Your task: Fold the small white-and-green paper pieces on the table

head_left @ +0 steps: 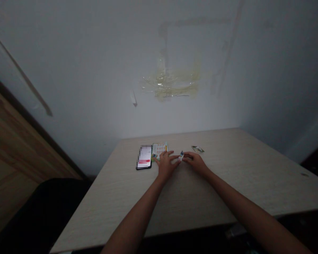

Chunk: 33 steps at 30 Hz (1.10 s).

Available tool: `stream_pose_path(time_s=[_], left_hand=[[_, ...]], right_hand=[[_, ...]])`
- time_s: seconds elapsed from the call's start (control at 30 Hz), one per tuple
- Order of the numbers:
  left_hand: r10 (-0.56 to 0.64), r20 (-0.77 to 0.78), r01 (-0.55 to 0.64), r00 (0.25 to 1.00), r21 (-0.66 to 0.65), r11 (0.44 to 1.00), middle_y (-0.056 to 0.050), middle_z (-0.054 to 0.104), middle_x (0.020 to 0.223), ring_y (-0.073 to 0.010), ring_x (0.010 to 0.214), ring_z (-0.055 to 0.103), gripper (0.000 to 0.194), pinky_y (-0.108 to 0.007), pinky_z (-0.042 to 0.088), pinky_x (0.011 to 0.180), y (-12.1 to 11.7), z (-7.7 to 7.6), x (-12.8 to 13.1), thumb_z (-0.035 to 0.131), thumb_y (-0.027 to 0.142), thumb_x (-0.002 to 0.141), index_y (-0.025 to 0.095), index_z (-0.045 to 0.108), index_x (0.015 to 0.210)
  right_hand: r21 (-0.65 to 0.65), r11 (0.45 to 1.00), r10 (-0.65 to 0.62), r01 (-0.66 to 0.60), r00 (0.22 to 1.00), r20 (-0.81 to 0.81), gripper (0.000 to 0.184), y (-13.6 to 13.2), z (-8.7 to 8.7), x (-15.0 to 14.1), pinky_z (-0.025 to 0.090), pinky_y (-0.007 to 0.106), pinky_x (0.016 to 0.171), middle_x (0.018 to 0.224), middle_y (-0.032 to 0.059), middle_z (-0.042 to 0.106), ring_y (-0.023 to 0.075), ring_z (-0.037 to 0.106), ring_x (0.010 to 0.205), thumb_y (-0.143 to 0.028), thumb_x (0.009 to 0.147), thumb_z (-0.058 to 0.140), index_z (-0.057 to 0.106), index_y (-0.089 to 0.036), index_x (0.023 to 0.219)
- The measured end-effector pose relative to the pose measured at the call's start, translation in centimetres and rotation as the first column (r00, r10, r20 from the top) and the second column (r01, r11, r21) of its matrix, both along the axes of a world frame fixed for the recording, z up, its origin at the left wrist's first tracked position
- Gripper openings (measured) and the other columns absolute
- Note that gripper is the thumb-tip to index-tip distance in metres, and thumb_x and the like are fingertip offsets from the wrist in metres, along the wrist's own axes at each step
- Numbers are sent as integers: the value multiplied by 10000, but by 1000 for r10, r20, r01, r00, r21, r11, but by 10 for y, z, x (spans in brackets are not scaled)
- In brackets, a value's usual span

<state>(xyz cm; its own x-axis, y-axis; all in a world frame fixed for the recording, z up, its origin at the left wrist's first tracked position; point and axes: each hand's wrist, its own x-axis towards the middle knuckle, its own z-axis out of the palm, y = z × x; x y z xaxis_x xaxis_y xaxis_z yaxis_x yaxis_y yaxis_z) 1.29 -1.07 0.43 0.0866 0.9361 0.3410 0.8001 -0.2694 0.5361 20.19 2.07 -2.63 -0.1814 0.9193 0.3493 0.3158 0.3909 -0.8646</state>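
Observation:
A small piece of printed paper (181,155), white with dark and pinkish marks, stands up between my two hands above the table. My left hand (165,165) has its thumb and index finger pinched at the paper's left side, while its other fingers spread over the edge of a printed leaflet (160,147). From the other side, the thumb and fingertips of my right hand (196,163) close on the same paper. Left of the leaflet lies a phone (144,157) with a lit screen, partly pixelated. Behind my right hand is another small folded printed piece (198,149).
The pale wood-grain table (116,197) meets a grey-white wall (95,70) with yellowed tape (172,86) on it. A small dark scrap (304,174) lies near the table's right edge. At lower left are a black chair-like shape (50,204) and a wooden panel (10,148).

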Motion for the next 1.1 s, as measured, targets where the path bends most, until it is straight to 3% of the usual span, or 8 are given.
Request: stream_pose_path(time_s=[0.1,0.2,0.67,0.9,1.1], left_hand=[[-10,3,10,1000,0,1000,20,595,1330,-301,1323,394,226,-707,25,1110,-2,1,1,678,448,827,438,716,1050],[-11,8,11,1000,10,1000,13,598,1319,-300,1304,413,223,-717,13,1103,-3,1,2,678,436,830,432,717,1050],[18,107,-22,994,34,999,-31,678,1182,-291,1246,464,209,-648,90,1126,-7,4,6,692,362,811,300,716,1009],[10,222,-2,975,-36,999,-19,736,994,-259,1136,563,171,-646,32,1127,-9,11,8,667,340,815,254,696,959],[39,259,-15,965,-91,996,-22,726,977,-242,1079,596,142,-620,108,1123,-9,11,9,670,332,807,224,655,899]], right_hand=[[-69,993,89,-99,985,-146,396,-1,1,-2,499,429,956,1077,91,733,254,682,1012,-398,767,678,695,-189,1103],[-80,987,121,-138,975,-185,412,-3,3,-3,500,442,965,1070,93,738,262,683,1020,-421,766,682,695,-188,1105],[-59,998,-1,-6,993,-117,414,-4,7,-6,510,423,890,879,73,740,229,685,858,-431,756,679,675,-160,1068],[-69,997,-25,18,995,-94,360,-7,11,-9,498,374,835,885,75,725,216,663,848,-474,747,673,680,-163,929],[-64,998,0,-1,1000,-22,341,-12,20,-9,465,316,757,780,31,673,183,606,765,-511,773,632,656,-171,792]])
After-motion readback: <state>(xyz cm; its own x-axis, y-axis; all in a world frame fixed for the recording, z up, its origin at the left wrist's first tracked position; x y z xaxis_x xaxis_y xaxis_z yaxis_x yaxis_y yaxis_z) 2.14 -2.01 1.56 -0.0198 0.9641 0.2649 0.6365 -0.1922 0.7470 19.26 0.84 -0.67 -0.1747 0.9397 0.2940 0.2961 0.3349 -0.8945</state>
